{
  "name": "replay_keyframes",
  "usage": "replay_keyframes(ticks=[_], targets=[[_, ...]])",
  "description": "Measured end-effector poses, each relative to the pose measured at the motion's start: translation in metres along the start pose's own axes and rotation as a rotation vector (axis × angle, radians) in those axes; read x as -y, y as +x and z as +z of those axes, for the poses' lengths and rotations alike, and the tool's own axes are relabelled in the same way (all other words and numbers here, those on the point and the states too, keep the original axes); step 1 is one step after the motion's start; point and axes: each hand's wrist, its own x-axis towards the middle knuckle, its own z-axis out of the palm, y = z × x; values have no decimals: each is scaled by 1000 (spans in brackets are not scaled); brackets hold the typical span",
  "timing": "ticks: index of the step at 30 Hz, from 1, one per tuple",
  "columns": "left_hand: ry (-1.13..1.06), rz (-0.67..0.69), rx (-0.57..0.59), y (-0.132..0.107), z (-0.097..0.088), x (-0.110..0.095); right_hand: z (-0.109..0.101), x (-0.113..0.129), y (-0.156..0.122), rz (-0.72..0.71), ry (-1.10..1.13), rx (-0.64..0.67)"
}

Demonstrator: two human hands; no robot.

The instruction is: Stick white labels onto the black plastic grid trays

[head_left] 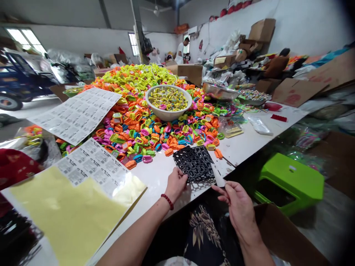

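Both hands work at the near edge of the white table (249,140): the left hand (175,184) pinches the black perforated plastic grid (195,163), steadying it flat, while the right hand (238,207) hovers loosely open just beside it, holding nothing. Beyond the grid lies a heap of colourful plastic clips (144,129) around a white bowl (168,111).

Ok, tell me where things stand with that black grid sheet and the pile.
Done: nothing finished shows; a peeled yellow backing sheet lies on the table. In hand: the left hand pinches the black grid sheet at its near edge; the right hand hovers open beside it, touching nothing. Left: a big heap of coloured plastic pieces, a white bowl of small items, and full label sheets.
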Motion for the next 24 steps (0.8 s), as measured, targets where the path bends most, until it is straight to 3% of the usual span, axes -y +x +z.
replay_keyframes(ticks=[5, 9, 12, 14, 16, 20, 24], targets=[[178, 171, -171, -55, -47, 21, 19, -1, -10, -84, -83, 74], [451, 101, -147, -101, -78, 49, 36, -12, -26, -183, -258, 221], [639, 97, -153, -119, -94, 55, 46, -22, -35, -352, -463, 338], [535, 133, -195, -118, -104, 51, 52, -26, -39, -515, -606, 428], [251, 94, -178, -109, -113, 44, 59, -28, -43, -680, -698, 577], [-250, -47, -4, -86, -128, 31, 71, -23, -52, -867, -772, 944], [-341, -58, 245, -77, -135, 26, 77, -18, -57, -877, -850, 1113]])
